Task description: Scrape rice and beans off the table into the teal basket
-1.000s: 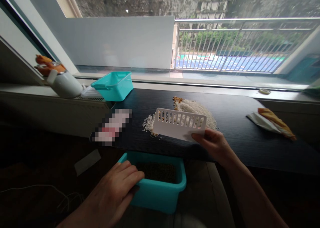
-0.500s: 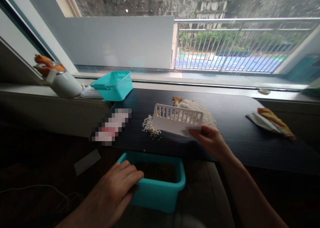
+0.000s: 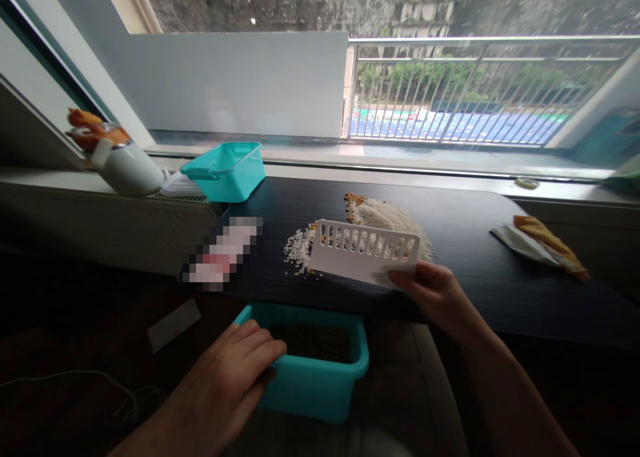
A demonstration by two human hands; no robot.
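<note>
From the head camera I have both hands in sight. My right hand (image 3: 443, 293) grasps the white slotted plate (image 3: 345, 269) by its right end, the thumb on the near face. The plate is over the middle of the desk (image 3: 455, 213), its row of slots uppermost; I can't tell whether its lower edge touches the surface. Beyond it spreads a large heap of white grains (image 3: 395, 218), with orange-brown grains (image 3: 355, 198) at its far left side. A smaller scatter of white grains (image 3: 299, 249) lies just left of the plate.

My left hand (image 3: 237, 360) is nearer and lower, fingers closed over the rim of the near teal bin (image 3: 310, 391) at its left side. That bin is at the desk's near edge and contains small dark grains (image 3: 320, 343).

At the desk's far left stands another teal bin (image 3: 240, 178), with a grey jug (image 3: 131, 170) farther left on the sill. A white and orange packet (image 3: 547, 243) lies at the right.
</note>
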